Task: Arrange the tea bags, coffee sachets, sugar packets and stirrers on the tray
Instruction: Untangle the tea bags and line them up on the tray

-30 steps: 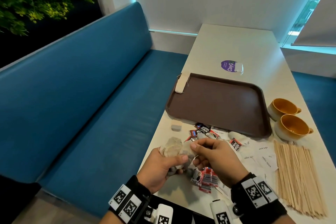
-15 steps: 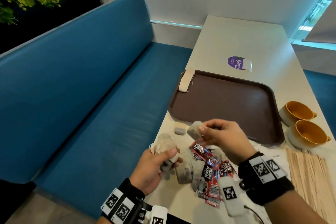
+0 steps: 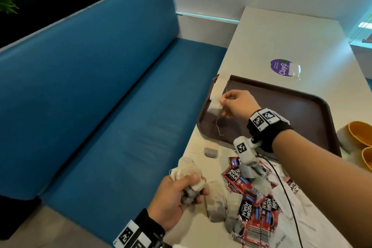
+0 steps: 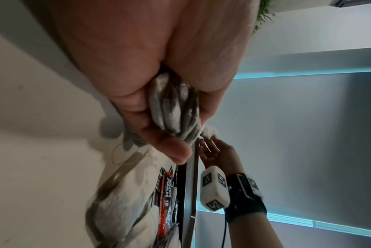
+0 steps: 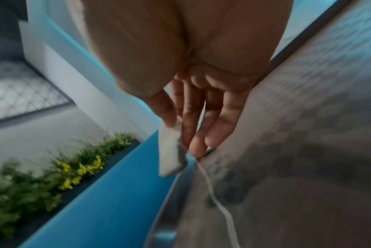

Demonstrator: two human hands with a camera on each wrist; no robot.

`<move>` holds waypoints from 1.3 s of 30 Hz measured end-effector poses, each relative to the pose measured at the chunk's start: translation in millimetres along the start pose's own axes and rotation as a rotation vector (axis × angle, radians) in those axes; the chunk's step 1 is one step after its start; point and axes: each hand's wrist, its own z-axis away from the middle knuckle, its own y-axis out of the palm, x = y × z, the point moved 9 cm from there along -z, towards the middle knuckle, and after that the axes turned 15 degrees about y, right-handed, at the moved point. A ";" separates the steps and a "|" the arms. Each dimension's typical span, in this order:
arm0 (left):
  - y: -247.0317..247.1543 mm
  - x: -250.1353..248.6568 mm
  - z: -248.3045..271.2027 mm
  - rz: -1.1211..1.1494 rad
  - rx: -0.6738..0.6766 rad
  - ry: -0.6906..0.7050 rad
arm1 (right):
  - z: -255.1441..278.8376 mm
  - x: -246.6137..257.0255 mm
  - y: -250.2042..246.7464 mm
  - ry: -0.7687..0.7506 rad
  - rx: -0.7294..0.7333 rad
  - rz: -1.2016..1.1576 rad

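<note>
My right hand (image 3: 223, 104) pinches a pale tea bag (image 3: 215, 105) over the left side of the brown tray (image 3: 298, 115), its string dangling onto the tray floor. In the right wrist view the tea bag (image 5: 171, 151) hangs between thumb and fingertips. Another tea bag (image 3: 218, 86) leans on the tray's left rim just beyond. My left hand (image 3: 187, 189) grips a bunch of tea bags (image 4: 173, 109) near the table's front left edge. Red coffee sachets (image 3: 251, 203) and loose tea bags (image 3: 216, 203) lie piled between my arms.
Two orange cups (image 3: 360, 133) stand right of the tray. A purple-labelled packet (image 3: 284, 67) lies beyond the tray. White sugar packets (image 3: 314, 223) lie under my right forearm. A small grey tag (image 3: 211, 151) sits by the tray's near corner. A blue bench (image 3: 100, 106) runs along the left.
My right hand has carried one tea bag from the pile forward and left onto the tray's left side. My left hand keeps its bunch in place near the table edge.
</note>
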 end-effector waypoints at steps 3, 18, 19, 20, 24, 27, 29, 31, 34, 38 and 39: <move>-0.9 2.2 -1.1 -0.038 0.029 0.000 | -17.6 -6.3 19.0 0.050 0.113 0.182; -0.2 3.2 -4.6 -0.081 0.107 -0.043 | -73.7 11.6 0.3 0.010 -0.148 0.148; -0.3 3.1 -4.7 -0.082 0.110 -0.041 | -72.0 12.8 -1.2 -0.011 -0.170 0.154; 0.0 3.0 -4.7 -0.082 0.113 -0.040 | -69.5 13.8 0.4 -0.029 -0.164 0.179; -0.1 3.7 -6.0 -0.074 0.117 -0.032 | -64.4 9.1 16.4 -0.043 -0.061 0.352; -1.0 5.2 -6.3 -0.071 0.113 -0.030 | -67.9 7.3 16.3 -0.052 -0.080 0.405; -1.9 5.5 -6.5 -0.070 0.107 -0.026 | -68.2 8.1 16.9 -0.051 -0.076 0.418; -1.8 5.4 -6.6 -0.075 0.106 -0.019 | -66.4 7.8 16.5 -0.031 -0.049 0.397; -0.3 3.5 -5.9 -0.063 0.092 -0.006 | -53.3 11.9 7.6 -0.045 -0.054 0.315; 1.6 -0.1 -3.2 -0.076 0.068 0.002 | -1.7 21.7 -10.4 -0.141 -0.083 0.216; 2.3 -1.5 -2.0 -0.091 0.066 0.003 | 16.6 20.4 -11.5 -0.149 -0.057 0.194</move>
